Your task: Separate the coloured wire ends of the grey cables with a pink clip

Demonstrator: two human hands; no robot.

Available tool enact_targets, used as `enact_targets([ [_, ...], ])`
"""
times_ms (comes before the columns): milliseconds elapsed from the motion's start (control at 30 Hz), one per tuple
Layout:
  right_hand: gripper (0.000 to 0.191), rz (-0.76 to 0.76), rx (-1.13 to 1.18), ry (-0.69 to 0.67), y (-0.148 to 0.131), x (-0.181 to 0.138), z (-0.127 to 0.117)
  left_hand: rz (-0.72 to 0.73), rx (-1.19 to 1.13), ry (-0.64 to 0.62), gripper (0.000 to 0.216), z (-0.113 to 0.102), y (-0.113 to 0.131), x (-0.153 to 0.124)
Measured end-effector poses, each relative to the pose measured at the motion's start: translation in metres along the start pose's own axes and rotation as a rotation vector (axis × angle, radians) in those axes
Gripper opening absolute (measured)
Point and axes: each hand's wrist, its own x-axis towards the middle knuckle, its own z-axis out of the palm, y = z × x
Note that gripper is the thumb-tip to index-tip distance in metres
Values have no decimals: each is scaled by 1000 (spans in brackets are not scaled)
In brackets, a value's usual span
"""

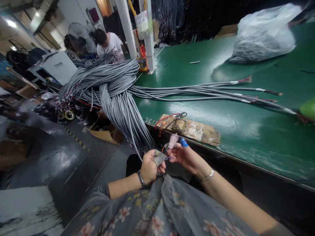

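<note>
In the head view, my left hand (pixel 150 167) is closed around the end of a grey cable (pixel 137 151), just below the bench edge. Grey tape or finger covers wrap its thumb and a finger. Thin coloured wires (pixel 167 156), with orange and blue among them, fan out from that end toward my right hand (pixel 188 157). That hand has its palm turned up and its thumb, in a blue cover, held apart. A pale pinkish cover sits on one of its fingers. Its other fingertips are at the wires, and I see no clear grip.
A thick bundle of grey cables (pixel 118 88) hangs over the bench edge. Several cables with stripped ends (pixel 197 92) lie along the green bench (pixel 246 127). Nearby are a worn wooden block (pixel 197 131), a white post (pixel 149 49) and a plastic bag (pixel 264 36). Another person (pixel 114 42) works beyond.
</note>
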Motion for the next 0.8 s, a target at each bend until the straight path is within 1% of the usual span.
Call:
enact_targets([
  [67,55,38,-131,-26,-3,-6,-2,-3,38,-33,41,-2,-1,0],
  [133,50,37,-242,-41,-7,-10,-2,-3,84,-65,38,-3,-2,0],
  [333,44,-44,-506,-38,-20,-14,3,17,175,-120,35,-4,-1,2],
  [500,37,-80,-593,-49,-23,-12,3,-10,239,-168,36,-3,2,2],
  [700,32,-96,-686,-118,-16,-9,1,-100,349,-320,39,-2,1,5],
  [733,33,-94,-698,-123,-15,-9,2,-110,354,-331,39,-2,0,5],
  [800,34,-104,-696,-99,-15,-8,1,-117,326,-305,38,-1,-1,6],
])
